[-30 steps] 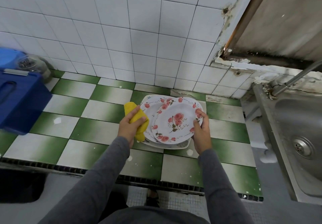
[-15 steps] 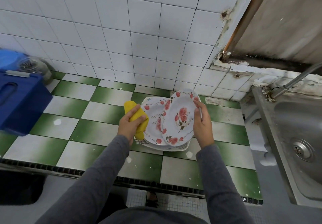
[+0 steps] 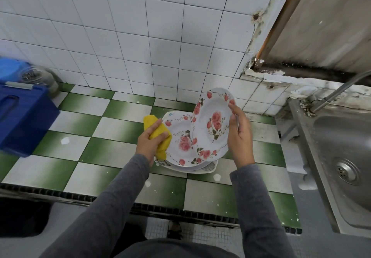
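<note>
wall (image 3: 140,36): white-tiled, rising directly behind the plate stack (image 3: 178,131); stained and cracked along the edge up and to the right of the stack.
counter (image 3: 104,153): green-and-white chequered tile flecked with pale spots, bearing the plate stack near its middle.
sink (image 3: 341,147): stainless steel, well to the right of the plate stack, drain in view.
blue crate (image 3: 22,121): far to the left of the plate stack, cut off by the frame's edge.
sleeves (image 3: 112,197): grey, reaching up from below toward either side of the plate stack.
plate stack: rose-patterned plates piled flat on a pale rectangular dish, on the counter.
raised plate (image 3: 214,125): same rose pattern, tipped steeply on edge over the right half of the plate stack, face turned left; lower rim down at the stack, contact not clear.
right hand (image 3: 239,135): just right of the plate stack, fingers curled round the right rim of the raised plate, holding it up.
left hand (image 3: 149,143): at the left rim of the plate stack, clenched around the yellow cloth (image 3: 158,135).
yellow cloth: bunched in the left hand, lying against the left rim of the plate stack.
tap (image 3: 341,89): grey pipe, up and to the right of the plate stack, over the sink's back edge.
jar (image 3: 38,77): clear, far left of the plate stack, behind the blue crate, at the wall.
</note>
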`<state>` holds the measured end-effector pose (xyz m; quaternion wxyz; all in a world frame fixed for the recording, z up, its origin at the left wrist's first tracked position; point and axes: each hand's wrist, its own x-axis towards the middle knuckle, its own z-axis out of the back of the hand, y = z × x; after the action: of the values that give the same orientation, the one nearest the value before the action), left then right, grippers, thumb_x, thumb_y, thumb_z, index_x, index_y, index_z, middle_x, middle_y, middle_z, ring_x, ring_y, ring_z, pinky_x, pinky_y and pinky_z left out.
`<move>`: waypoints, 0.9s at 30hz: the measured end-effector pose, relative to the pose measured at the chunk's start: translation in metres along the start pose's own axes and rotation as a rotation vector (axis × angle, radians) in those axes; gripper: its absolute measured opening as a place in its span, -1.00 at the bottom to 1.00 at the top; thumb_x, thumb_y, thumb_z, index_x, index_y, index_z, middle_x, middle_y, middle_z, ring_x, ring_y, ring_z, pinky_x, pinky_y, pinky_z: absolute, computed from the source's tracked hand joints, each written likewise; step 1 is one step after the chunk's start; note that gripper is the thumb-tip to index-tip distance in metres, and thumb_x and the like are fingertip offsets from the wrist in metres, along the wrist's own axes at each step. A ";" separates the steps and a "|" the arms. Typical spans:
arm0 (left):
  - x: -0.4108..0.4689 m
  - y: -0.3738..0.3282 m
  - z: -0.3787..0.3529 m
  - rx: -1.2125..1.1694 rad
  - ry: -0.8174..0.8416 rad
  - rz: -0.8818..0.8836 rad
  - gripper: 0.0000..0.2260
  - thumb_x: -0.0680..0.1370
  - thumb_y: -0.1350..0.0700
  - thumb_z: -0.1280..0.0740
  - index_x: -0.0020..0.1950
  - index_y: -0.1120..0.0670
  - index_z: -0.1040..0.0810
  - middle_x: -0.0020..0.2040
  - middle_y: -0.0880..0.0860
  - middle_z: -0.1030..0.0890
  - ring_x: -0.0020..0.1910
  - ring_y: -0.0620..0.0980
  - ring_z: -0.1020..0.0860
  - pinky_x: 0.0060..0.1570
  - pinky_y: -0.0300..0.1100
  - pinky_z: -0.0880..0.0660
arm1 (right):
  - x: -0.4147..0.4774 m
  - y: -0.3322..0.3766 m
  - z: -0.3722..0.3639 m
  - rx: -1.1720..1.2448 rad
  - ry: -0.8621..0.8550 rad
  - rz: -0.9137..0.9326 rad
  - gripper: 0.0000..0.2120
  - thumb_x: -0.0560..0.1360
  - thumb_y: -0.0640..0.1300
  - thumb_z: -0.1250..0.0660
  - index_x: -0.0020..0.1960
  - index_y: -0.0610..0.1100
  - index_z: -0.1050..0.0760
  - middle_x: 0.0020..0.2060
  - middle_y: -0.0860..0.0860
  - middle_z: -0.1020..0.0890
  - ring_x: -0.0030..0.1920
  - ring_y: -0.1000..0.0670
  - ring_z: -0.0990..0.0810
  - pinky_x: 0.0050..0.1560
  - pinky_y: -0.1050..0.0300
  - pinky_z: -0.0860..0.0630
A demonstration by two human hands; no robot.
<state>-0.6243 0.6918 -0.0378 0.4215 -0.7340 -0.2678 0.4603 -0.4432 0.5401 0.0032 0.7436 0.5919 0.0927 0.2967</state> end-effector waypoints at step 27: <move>-0.034 -0.051 -0.087 0.452 0.260 -0.372 -0.36 0.69 -0.07 -0.14 0.56 -0.29 0.27 0.63 -0.02 0.10 0.55 0.12 -0.11 0.49 0.15 -0.14 | -0.029 0.055 -0.027 0.667 -0.051 -0.256 -0.72 0.71 0.01 -0.10 0.35 0.16 -0.47 0.34 0.05 -0.56 0.29 -0.05 -0.58 0.16 -0.06 -0.61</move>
<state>-0.5605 0.6585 0.0410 0.6816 -0.6127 -0.2323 0.3255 -0.4977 0.5534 0.0410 0.5428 0.7929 0.2392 0.1397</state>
